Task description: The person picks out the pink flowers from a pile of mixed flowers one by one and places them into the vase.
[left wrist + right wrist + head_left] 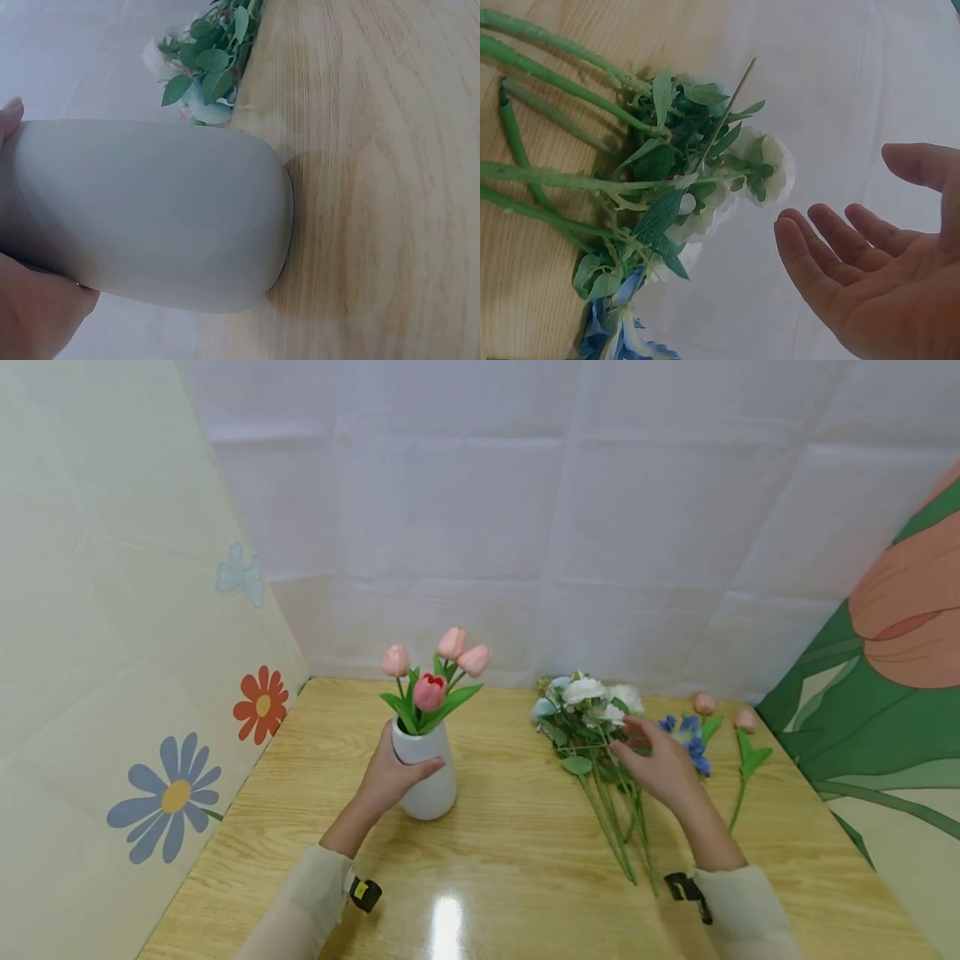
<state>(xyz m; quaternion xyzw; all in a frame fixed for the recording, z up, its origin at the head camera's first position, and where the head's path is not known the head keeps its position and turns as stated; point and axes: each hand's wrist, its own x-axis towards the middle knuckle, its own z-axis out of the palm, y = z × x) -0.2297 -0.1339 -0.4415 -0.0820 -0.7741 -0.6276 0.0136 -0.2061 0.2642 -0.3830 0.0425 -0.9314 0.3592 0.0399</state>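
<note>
A white vase [429, 777] stands on the table at centre left, and my left hand [397, 772] grips its upper side. Several pink tulips [431, 692] with green leaves rise from its mouth. In the left wrist view the vase [150, 214] fills the middle, its base on the wood. To the right lies a bunch of white roses [583, 691] with long green stems. Over that bunch hovers my right hand [660, 764], thumb and fingers spread apart. In the right wrist view the right hand [885, 277] holds nothing, beside a white rose [761, 165].
Blue flowers [690, 739] lie right of the bunch. Farther right are a loose pink tulip [745, 720] and another tulip head [704, 703]. A white cloth [450, 510] hangs behind the wooden table [510, 877], with printed panels on both sides.
</note>
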